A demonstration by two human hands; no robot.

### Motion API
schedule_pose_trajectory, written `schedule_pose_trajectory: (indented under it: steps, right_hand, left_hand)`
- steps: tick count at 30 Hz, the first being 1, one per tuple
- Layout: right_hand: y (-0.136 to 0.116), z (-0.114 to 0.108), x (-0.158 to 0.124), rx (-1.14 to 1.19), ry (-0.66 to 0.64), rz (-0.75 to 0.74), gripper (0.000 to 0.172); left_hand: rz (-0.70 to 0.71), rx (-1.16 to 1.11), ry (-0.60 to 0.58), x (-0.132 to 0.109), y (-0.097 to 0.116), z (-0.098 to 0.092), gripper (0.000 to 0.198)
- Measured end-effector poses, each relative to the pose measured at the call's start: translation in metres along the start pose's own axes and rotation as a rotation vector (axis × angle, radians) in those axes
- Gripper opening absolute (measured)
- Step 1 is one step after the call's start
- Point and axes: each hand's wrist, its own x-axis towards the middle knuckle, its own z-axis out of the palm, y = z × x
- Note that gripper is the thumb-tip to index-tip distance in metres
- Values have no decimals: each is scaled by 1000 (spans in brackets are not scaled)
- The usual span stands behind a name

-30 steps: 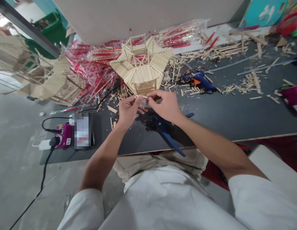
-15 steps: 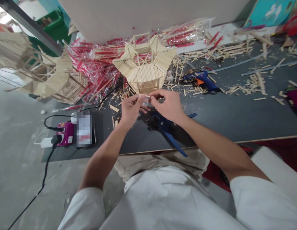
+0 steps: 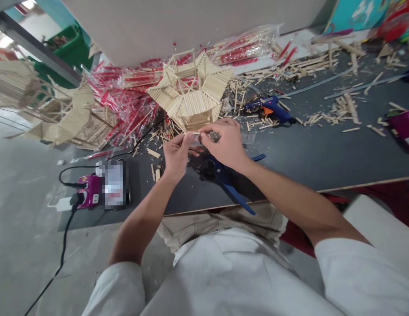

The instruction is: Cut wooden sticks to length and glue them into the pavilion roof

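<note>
My left hand (image 3: 175, 157) and my right hand (image 3: 225, 142) meet in front of a pavilion-like model (image 3: 197, 103) built from thin wooden sticks. Between their pinched fingertips lies a short wooden stick (image 3: 193, 133), one end in each hand, held level just before the model's near side. Under my wrists, a blue-handled cutting tool (image 3: 233, 189) rests on the dark table (image 3: 296, 162), its head partly shaded and covered. Right of the model lies a blue glue gun (image 3: 277, 110) with an orange trigger.
Stick offcuts (image 3: 323, 116) litter the table. Red-printed plastic wrappers (image 3: 125, 98) pile up behind. A second stick model (image 3: 72, 116) stands at the left. Near the front left are a phone (image 3: 116, 186) and a purple power adapter (image 3: 88, 191) with cables.
The view has shifted slightly, so the table's things appear a little further left. Both hands keep their pinch on the stick, with little change in pose.
</note>
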Motion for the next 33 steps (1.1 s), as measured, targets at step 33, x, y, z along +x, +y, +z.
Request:
schedule_pose_trajectory:
  steps: [33]
  right_hand:
    - [25, 2, 11, 3, -66, -126, 14]
  left_hand:
    - [581, 1185, -46, 0, 17, -21, 41]
